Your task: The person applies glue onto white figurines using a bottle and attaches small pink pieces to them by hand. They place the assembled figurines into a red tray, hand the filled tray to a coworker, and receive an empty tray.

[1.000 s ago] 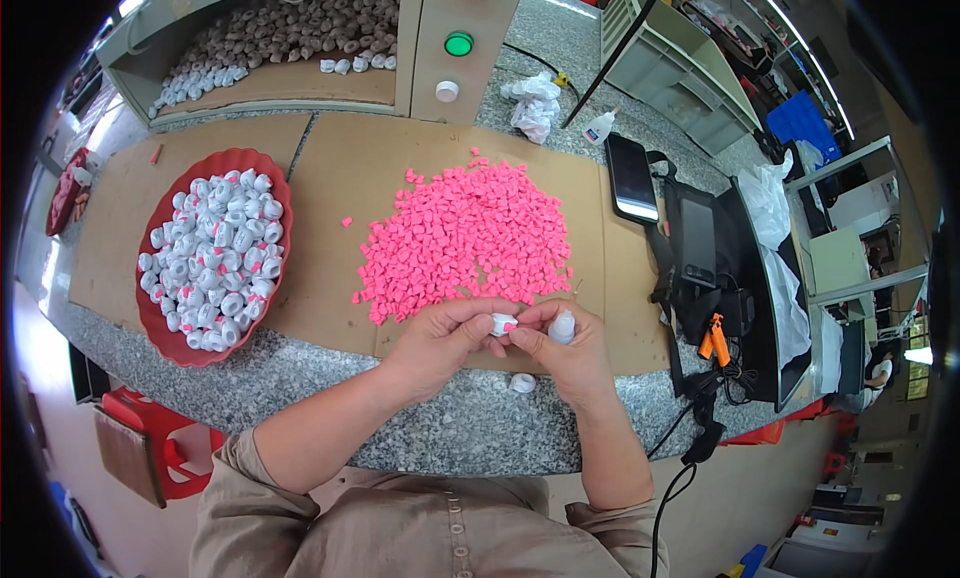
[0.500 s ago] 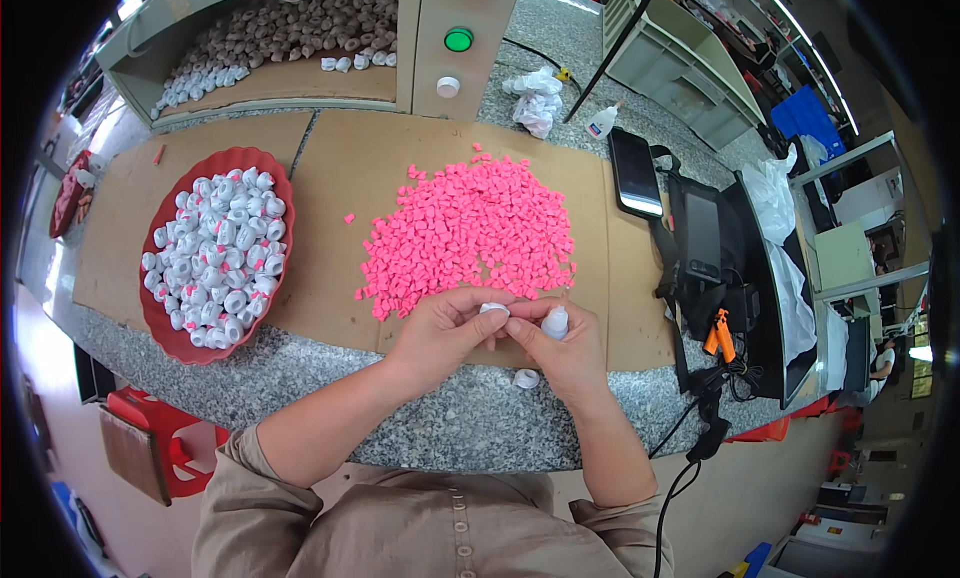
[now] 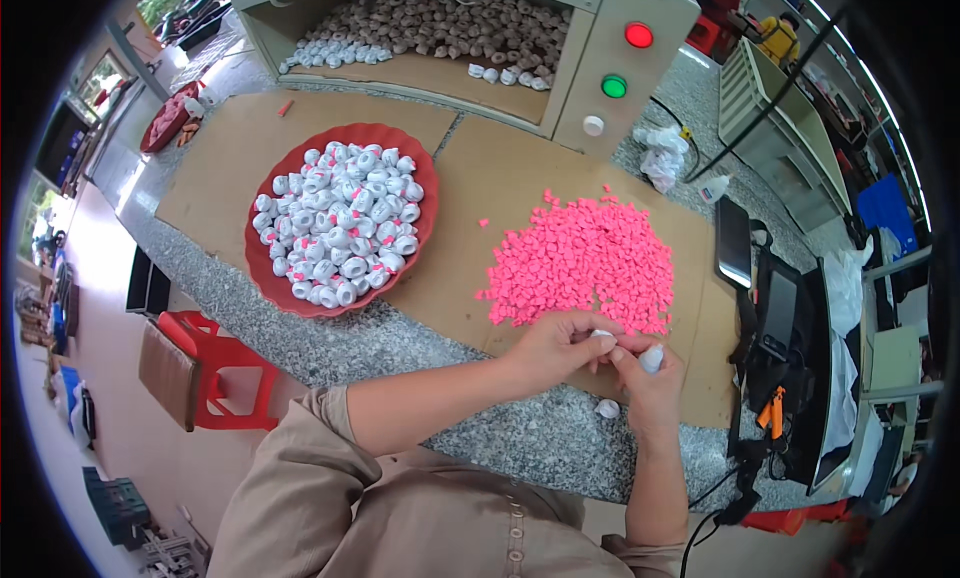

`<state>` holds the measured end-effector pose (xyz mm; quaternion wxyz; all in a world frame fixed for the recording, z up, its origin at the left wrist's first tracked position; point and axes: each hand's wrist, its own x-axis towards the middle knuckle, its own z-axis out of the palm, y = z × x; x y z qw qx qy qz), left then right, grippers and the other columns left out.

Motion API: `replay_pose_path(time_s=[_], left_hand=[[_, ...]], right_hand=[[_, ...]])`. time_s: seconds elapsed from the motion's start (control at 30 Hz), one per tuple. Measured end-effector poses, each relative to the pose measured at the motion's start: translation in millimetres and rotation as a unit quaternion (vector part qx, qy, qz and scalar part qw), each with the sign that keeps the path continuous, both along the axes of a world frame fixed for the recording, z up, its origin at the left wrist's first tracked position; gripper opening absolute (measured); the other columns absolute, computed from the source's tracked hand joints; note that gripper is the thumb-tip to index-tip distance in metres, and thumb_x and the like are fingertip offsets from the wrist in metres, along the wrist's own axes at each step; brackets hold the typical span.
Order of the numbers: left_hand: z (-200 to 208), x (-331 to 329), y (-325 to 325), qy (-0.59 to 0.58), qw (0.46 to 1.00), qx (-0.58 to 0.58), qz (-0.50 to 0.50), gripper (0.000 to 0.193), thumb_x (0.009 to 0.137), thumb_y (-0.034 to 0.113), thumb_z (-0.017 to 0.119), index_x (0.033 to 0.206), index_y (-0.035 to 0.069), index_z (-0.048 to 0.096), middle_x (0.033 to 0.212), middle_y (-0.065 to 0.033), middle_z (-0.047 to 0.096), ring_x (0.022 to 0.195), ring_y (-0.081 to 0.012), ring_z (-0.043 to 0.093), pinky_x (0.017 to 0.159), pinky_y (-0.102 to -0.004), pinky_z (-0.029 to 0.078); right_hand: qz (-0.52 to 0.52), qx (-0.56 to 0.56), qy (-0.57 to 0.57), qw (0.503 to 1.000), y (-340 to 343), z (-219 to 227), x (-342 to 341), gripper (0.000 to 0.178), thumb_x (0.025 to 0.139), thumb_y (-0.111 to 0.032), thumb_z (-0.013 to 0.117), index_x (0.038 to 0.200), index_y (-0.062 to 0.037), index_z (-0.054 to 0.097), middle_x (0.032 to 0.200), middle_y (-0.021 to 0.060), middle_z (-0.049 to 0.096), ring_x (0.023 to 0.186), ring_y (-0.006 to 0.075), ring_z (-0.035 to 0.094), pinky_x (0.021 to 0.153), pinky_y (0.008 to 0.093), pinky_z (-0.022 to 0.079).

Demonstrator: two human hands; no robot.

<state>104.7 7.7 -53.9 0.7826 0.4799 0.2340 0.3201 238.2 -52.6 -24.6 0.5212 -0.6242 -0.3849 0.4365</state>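
Observation:
My left hand (image 3: 556,350) is closed, pinching a small white rounded piece (image 3: 602,335) between thumb and fingers. Right against it, my right hand (image 3: 648,386) is closed around a small white squeeze bottle (image 3: 652,358), whose tip shows above the fist. The thumb and fingertip of that hand also touch the white piece; whether they pinch something tiny is hidden. Just beyond both hands a heap of small pink pieces (image 3: 590,258) is spread on cardboard. Another white piece (image 3: 607,408) lies on the granite beside my right wrist.
A red scalloped bowl (image 3: 428,203) on the left holds many white pieces with pink bits. Behind stands an open-fronted box (image 3: 570,73) with lit buttons, brown and white pieces inside. A phone (image 3: 732,240), a black bag (image 3: 775,313) and a second small bottle (image 3: 714,189) lie right.
The view has swung left, so bowl, heap and hands sit farther right in the picture. Both hands stay together at the heap's near edge with the same white piece and bottle.

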Motion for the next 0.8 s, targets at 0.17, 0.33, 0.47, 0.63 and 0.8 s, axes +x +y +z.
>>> replay_pose_path(time_s=[0.17, 0.33, 0.47, 0.63, 0.8], left_hand=[[49.8, -39.0, 25.9, 0.047, 0.948, 0.109, 0.296, 0.022, 0.079, 0.004, 0.053, 0.101, 0.0, 0.054, 0.08, -0.0016, 0.056, 0.062, -0.0066, 0.05, 0.058, -0.0196, 0.043], [74.1, -146.9, 71.3, 0.512, 0.484, 0.528, 0.475, 0.018, 0.075, 0.012, 0.059, 0.092, 0.006, 0.059, 0.085, -0.0091, 0.058, 0.079, -0.0218, 0.052, 0.07, -0.0336, 0.041], [67.7, -116.9, 50.0, 0.478, 0.431, 0.609, 0.464, 0.017, 0.073, 0.012, 0.059, 0.088, 0.005, 0.058, 0.088, -0.0112, 0.056, 0.085, -0.0289, 0.049, 0.076, -0.0396, 0.036], [37.8, 2.7, -50.6, 0.315, 0.74, 0.593, 0.048, 0.024, 0.071, 0.015, 0.06, 0.093, 0.007, 0.057, 0.084, -0.008, 0.052, 0.08, -0.0239, 0.052, 0.068, -0.0336, 0.045], [13.3, 10.8, -61.8, 0.348, 0.652, 0.67, -0.075, 0.028, 0.072, 0.014, 0.058, 0.098, 0.005, 0.053, 0.085, -0.0093, 0.048, 0.081, -0.0236, 0.05, 0.066, -0.0308, 0.046]], right_hand=[[-0.021, -0.016, 0.047, 0.999, 7.8, 7.4, 20.9, 0.019, 0.074, -0.008, 0.058, 0.091, -0.0016, 0.051, 0.07, 0.0011, 0.051, 0.056, 0.008, 0.046, 0.048, 0.0221, 0.038], [-0.067, 0.053, 0.221, 0.972, 1.8, 15.9, 39.6, 0.02, 0.078, -0.01, 0.05, 0.096, -0.003, 0.044, 0.079, 0.0057, 0.051, 0.063, 0.0128, 0.051, 0.054, 0.0249, 0.041], [-0.059, 0.087, 0.171, 0.98, -0.2, 20.5, 35.9, 0.023, 0.081, -0.014, 0.053, 0.098, -0.0012, 0.045, 0.078, 0.0043, 0.053, 0.062, 0.01, 0.051, 0.053, 0.0215, 0.042], [-0.06, 0.107, 0.219, 0.968, -1.9, 22.3, 43.1, 0.026, 0.08, -0.016, 0.057, 0.098, -0.0005, 0.048, 0.077, 0.0032, 0.053, 0.057, 0.0071, 0.05, 0.05, 0.0163, 0.04], [-0.107, 0.165, 0.167, 0.966, -1.8, 11.2, 56.2, 0.023, 0.082, -0.017, 0.054, 0.098, -0.0009, 0.048, 0.074, 0.0008, 0.05, 0.053, 0.0057, 0.04, 0.047, 0.0165, 0.032]])
